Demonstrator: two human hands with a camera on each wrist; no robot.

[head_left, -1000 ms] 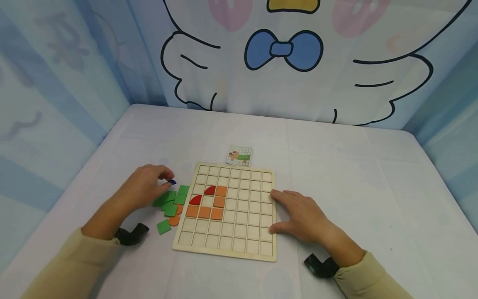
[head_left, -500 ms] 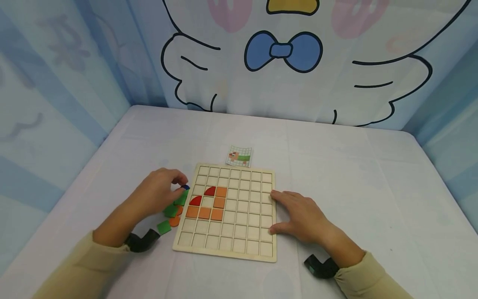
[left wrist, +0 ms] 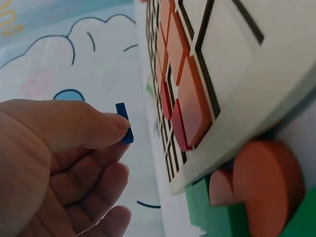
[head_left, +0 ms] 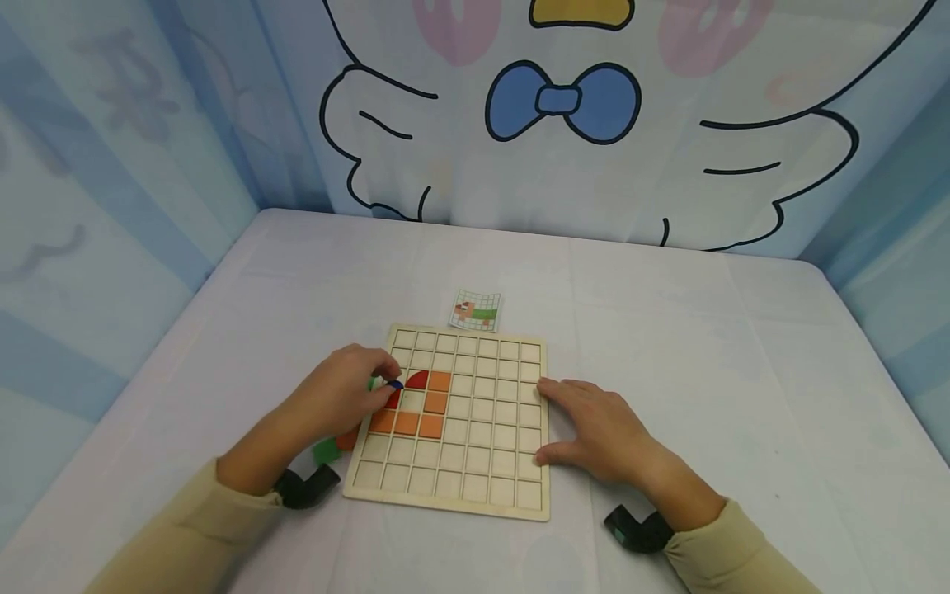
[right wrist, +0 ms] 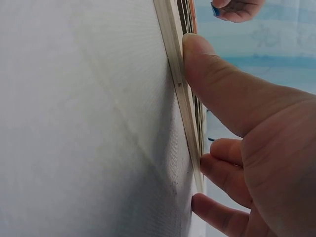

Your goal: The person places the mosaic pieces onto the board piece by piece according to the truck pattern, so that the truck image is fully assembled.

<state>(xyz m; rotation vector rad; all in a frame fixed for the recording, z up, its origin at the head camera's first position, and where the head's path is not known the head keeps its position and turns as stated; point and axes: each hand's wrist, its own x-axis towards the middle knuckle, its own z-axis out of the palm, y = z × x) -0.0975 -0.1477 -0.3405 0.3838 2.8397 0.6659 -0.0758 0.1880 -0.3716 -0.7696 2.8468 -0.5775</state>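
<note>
The left hand (head_left: pixel 341 396) pinches a small blue piece (left wrist: pixel 124 123) between the thumb and the fingertips, and holds it just above the left part of the wooden grid board (head_left: pixel 475 487), near the red quarter-circle pieces (head_left: pixel 418 379). I judge that the pinch is so light and at the tips because the piece is thin and must go down flat into one square cell.

The right hand (head_left: pixel 604 429) holds nothing; its fingers are straight and lie against the right edge of the board, the thumb at the lower part of this edge (in the right wrist view one finger (right wrist: pixel 217 84) presses directly on the rim). This probably keeps the board from sliding on the tabletop (head_left: pixel 742 371).

The orange squares (head_left: pixel 406 422) already sit in their cells, just below and beside the blue piece. The loose green pieces (head_left: pixel 324 450) and an orange round piece (left wrist: pixel 269 182) lie on the tabletop beside the left edge of the board, partly under the left hand. A small pattern card (head_left: pixel 476 309) lies behind the board.
</note>
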